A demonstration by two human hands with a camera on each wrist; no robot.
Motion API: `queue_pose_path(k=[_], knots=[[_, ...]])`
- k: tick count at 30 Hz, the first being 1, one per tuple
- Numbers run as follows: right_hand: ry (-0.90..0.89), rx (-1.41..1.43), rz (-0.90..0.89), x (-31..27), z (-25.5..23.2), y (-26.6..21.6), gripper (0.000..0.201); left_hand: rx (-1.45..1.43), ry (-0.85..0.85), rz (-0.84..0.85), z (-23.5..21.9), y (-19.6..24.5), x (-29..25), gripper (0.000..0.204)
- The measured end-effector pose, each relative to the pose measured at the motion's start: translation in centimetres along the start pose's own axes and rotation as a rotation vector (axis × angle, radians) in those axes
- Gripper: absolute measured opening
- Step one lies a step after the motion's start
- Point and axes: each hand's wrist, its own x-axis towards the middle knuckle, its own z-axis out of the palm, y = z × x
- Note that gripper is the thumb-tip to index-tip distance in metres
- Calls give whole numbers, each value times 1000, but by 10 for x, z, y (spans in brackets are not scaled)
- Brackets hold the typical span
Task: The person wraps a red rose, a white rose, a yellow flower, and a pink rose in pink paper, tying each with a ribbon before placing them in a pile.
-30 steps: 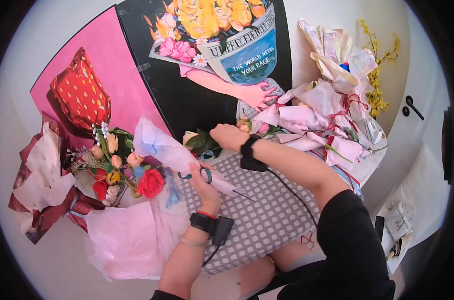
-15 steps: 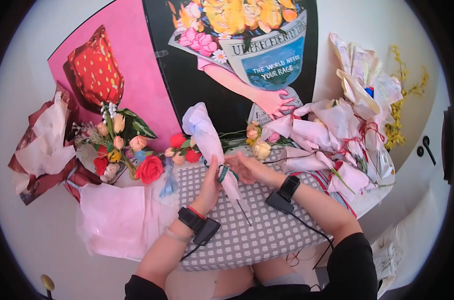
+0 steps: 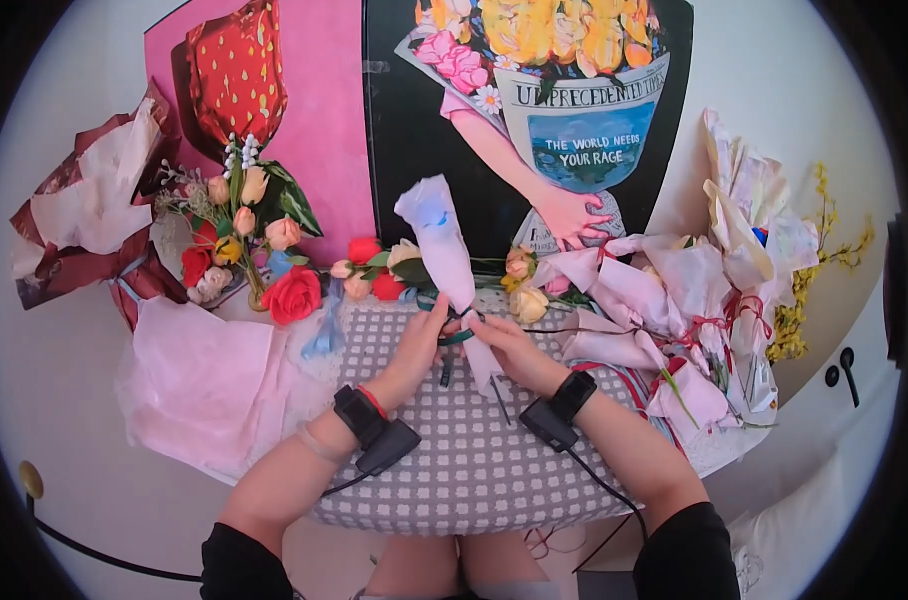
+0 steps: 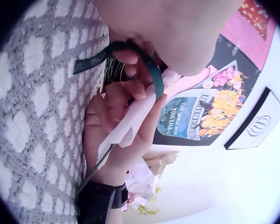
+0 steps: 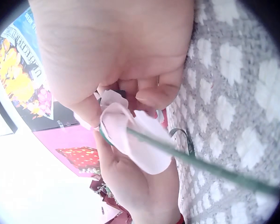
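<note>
In the head view, a paper-wrapped stem (image 3: 444, 245) is held above a grey-and-white patterned cloth (image 3: 434, 470) on the desk (image 3: 719, 455), its wide end tilted away from the person. Its narrow part is grasped by the left hand (image 3: 419, 345) from one side and by the right hand (image 3: 519, 352) from the other. A green ribbon (image 3: 456, 338) is seen across the paper between them. To the left, a red rose (image 3: 294, 293) is set among other blooms, near pink paper sheets (image 3: 204, 375); to the right, wrapped bundles (image 3: 674, 300) are heaped.

In the left wrist view, the lower paper is cradled by the right hand's curled fingers and thumb. The ribbon is arched over the paper, its lettered end left loose above the cloth; whether it is pinched by the left hand cannot be told.

In the right wrist view, bare green stalk is seen protruding from the paper's lower opening. The left hand's fingertips are partly hidden behind the paper.
</note>
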Motion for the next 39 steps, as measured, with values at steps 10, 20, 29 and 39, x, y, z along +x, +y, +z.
queue_pose_path(k=[10, 20, 29, 39], knots=[[26, -139, 63, 4, 9, 5, 32, -42, 180, 109, -9, -10, 7, 40], [61, 205, 25, -2, 5, 4, 25, 0, 121, 196, -5, -4, 3, 16], [20, 144, 65, -7, 6, -8, 34, 40, 141, 261, 2, 1, -2, 19], [93, 265, 70, -12, 10, -11, 32, -175, -88, 154, -8, 1, -1, 38]])
